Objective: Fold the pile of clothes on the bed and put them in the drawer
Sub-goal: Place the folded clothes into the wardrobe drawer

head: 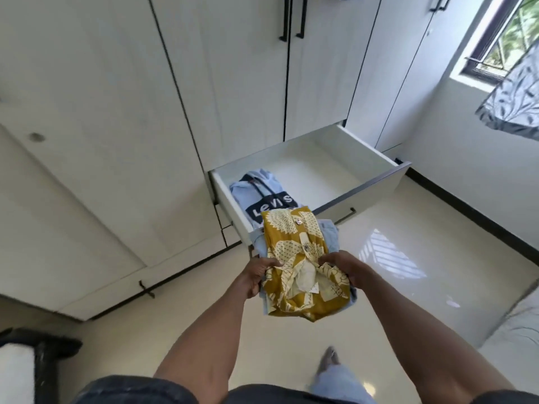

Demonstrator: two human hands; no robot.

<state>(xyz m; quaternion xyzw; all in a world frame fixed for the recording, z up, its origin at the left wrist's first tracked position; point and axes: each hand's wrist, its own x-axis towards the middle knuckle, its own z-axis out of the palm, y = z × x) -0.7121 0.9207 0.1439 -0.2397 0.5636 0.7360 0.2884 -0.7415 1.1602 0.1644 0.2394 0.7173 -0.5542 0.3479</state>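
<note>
Drawer (379, 182) is pulled fully out from the wardrobe (233, 83). A pale blue hoodie (262, 193) already lies folded in its front-left corner; the rest of the drawer floor looks bare.

Left hand (256, 275) and right hand (344, 268) each clamp a side of the folded stack, thumbs on top: yellow patterned shirt (294, 246) over light blue clothes (329, 231). I'd guess the two-sided grip keeps the folds from slumping.

The stack hangs just short of the drawer's front edge, far end overlapping the hoodie. Likely going in beside or on top of it.
</note>
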